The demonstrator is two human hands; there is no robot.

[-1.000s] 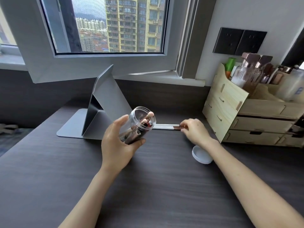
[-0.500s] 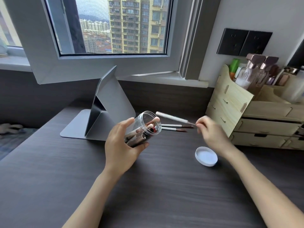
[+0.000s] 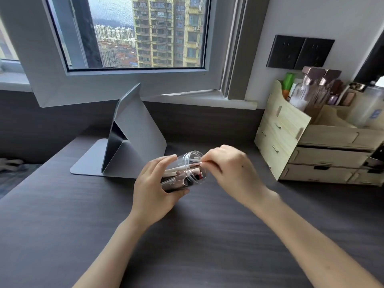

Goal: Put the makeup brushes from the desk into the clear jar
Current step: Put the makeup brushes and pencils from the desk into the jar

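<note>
My left hand (image 3: 154,189) grips the clear jar (image 3: 190,166), tilted with its mouth toward the right, just above the dark desk (image 3: 83,225). Several makeup brushes (image 3: 178,180) lie inside it. My right hand (image 3: 230,173) is at the jar's mouth, its fingers pinched on a white-handled brush (image 3: 176,169) whose handle reaches into the jar. The brush's tip end is hidden by my fingers. The brushes and the white lid that lay on the desk are hidden behind my right hand.
A grey folded tablet stand (image 3: 128,140) rises just behind the jar to the left. A wooden drawer organiser (image 3: 301,146) with bottles stands at the right against the wall. An open window frame (image 3: 133,80) juts over the desk's back edge.
My right hand lifted a white-handled brush from the desk and carried it left to the jar's mouth, where its handle now sits inside. The jar stayed in my left hand.
</note>
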